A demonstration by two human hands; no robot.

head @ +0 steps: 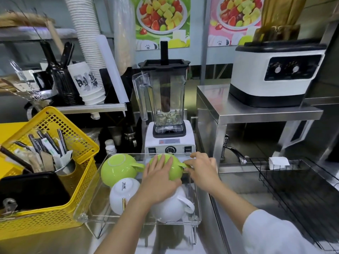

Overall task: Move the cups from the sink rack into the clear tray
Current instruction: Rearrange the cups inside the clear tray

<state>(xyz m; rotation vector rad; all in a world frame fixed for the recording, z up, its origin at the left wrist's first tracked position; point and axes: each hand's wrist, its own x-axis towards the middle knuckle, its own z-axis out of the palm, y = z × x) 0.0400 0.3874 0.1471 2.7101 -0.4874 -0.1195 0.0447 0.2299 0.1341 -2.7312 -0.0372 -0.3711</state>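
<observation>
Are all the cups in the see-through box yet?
Nearly. Three upside-down cups already sit in the clear tray; both hands, left and right, are on a fourth, the green cup. The black sink rack shows no cups, so little seems left.

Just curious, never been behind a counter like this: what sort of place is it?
Probably a drinks or juice shop's prep counter: a blender on the steel counter, tall stacks of paper cups and fruit posters on the wall.
</observation>
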